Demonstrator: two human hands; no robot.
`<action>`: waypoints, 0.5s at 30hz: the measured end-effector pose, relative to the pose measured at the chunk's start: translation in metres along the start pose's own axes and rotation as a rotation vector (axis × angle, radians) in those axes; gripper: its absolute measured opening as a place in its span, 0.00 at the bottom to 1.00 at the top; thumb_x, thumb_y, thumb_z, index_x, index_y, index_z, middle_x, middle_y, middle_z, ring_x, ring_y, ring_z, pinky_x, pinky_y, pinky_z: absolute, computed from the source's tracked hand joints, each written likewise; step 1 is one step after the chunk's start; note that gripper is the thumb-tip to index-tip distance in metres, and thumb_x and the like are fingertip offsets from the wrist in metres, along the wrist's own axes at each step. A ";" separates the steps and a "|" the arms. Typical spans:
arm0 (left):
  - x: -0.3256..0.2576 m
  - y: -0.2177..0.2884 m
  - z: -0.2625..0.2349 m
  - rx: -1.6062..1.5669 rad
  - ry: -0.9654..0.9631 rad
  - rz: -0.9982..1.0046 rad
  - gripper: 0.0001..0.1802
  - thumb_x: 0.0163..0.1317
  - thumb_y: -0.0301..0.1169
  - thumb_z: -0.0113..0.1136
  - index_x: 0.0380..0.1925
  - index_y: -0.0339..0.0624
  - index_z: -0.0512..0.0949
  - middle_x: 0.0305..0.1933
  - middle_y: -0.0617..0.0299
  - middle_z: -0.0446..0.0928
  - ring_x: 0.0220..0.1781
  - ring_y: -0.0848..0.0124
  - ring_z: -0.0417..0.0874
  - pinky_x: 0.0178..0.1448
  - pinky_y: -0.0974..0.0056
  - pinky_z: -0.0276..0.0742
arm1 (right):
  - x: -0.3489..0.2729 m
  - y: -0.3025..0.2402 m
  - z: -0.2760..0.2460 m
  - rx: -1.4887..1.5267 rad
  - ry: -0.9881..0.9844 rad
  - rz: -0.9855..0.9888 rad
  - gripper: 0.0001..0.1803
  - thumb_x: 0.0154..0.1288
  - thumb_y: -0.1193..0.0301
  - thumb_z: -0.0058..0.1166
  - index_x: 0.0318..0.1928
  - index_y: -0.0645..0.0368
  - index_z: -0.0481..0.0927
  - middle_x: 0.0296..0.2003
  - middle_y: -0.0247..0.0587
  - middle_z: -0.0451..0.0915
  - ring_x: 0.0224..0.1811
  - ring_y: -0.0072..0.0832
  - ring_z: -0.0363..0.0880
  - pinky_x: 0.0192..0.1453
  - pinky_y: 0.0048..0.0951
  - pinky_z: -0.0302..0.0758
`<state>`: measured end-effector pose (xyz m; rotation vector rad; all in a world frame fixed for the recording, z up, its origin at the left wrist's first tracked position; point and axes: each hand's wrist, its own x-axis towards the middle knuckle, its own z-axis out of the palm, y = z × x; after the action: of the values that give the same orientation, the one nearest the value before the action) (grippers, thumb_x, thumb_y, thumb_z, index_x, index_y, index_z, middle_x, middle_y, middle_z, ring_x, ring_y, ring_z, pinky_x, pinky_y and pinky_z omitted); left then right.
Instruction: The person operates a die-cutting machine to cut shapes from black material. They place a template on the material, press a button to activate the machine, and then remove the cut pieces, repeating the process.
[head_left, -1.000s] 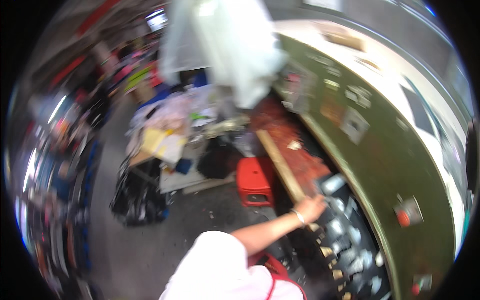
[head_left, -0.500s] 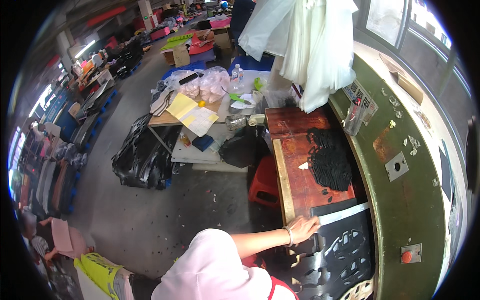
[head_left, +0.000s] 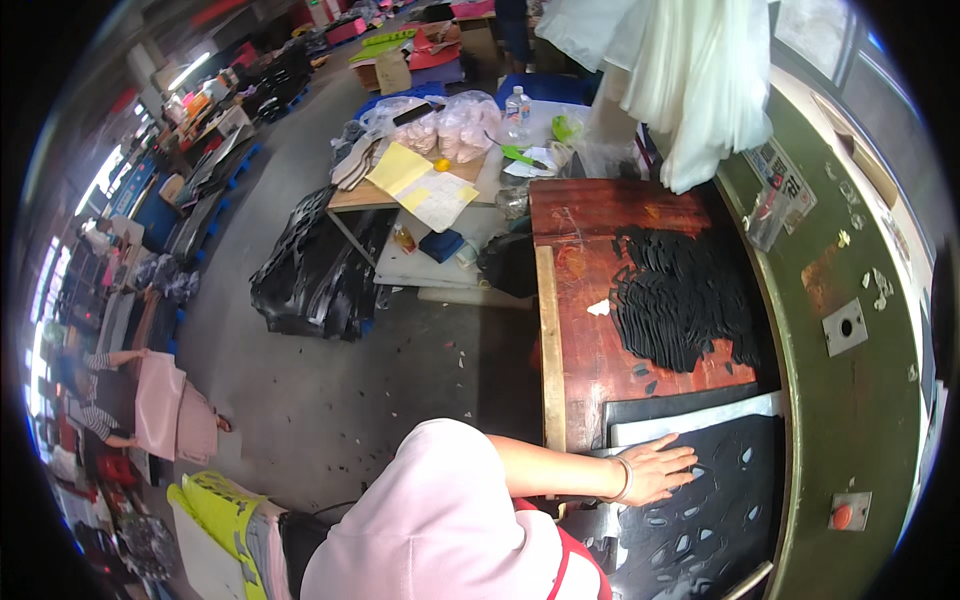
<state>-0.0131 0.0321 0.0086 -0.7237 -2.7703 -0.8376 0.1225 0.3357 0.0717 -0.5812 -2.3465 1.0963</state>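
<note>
My left hand [head_left: 655, 470] lies palm down with its fingers spread, on a black sheet [head_left: 735, 450] full of cut-out holes. A bracelet circles the wrist, and nothing is held. Just beyond the fingers, a pale strip [head_left: 700, 415] runs along the sheet's far edge. Partly hidden under my forearm is a shiny metallic piece [head_left: 598, 528]. Farther up the red-brown board [head_left: 575, 370] is a heap of black cut pieces [head_left: 680, 300]. A pale rod-like edge [head_left: 748, 580] shows at the bottom. My right hand is out of sight.
A green machine body [head_left: 800, 400] with a red button [head_left: 842, 516] borders the board on the right. Wooden trim [head_left: 550, 350] lines its left side. White plastic sheets [head_left: 690, 100] hang above. Beyond stands a cluttered table [head_left: 350, 198]. Another person [head_left: 100, 400] holds pink sheets far left.
My left hand has gone from closed fingers at the pale strip's end to lying flat and spread on the black sheet. The pale lattice piece at the bottom is mostly out of view.
</note>
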 end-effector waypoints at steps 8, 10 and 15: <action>-0.014 0.000 -0.018 0.019 0.005 0.021 0.29 0.62 0.40 0.55 0.63 0.44 0.68 0.70 0.52 0.61 0.76 0.60 0.55 0.77 0.45 0.42 | -0.031 -0.001 0.001 -0.035 0.077 -0.074 0.27 0.54 0.80 0.66 0.53 0.74 0.70 0.46 0.57 0.79 0.46 0.43 0.81 0.49 0.42 0.82; -0.015 0.001 -0.018 0.025 0.024 0.024 0.29 0.63 0.40 0.55 0.63 0.44 0.68 0.70 0.51 0.61 0.76 0.60 0.55 0.77 0.45 0.42 | -0.036 -0.001 -0.003 -0.044 0.093 -0.089 0.25 0.54 0.81 0.65 0.52 0.74 0.70 0.45 0.58 0.79 0.45 0.43 0.81 0.48 0.42 0.83; -0.015 0.003 -0.022 0.040 0.013 0.025 0.28 0.64 0.41 0.53 0.64 0.45 0.67 0.70 0.52 0.61 0.76 0.60 0.54 0.78 0.45 0.41 | -0.049 -0.006 -0.015 -0.029 0.150 -0.118 0.21 0.56 0.83 0.62 0.50 0.77 0.71 0.44 0.61 0.79 0.43 0.44 0.82 0.46 0.41 0.85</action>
<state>0.0014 0.0160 0.0235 -0.7415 -2.7524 -0.7765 0.1688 0.3140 0.0729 -0.5106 -2.2398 0.9342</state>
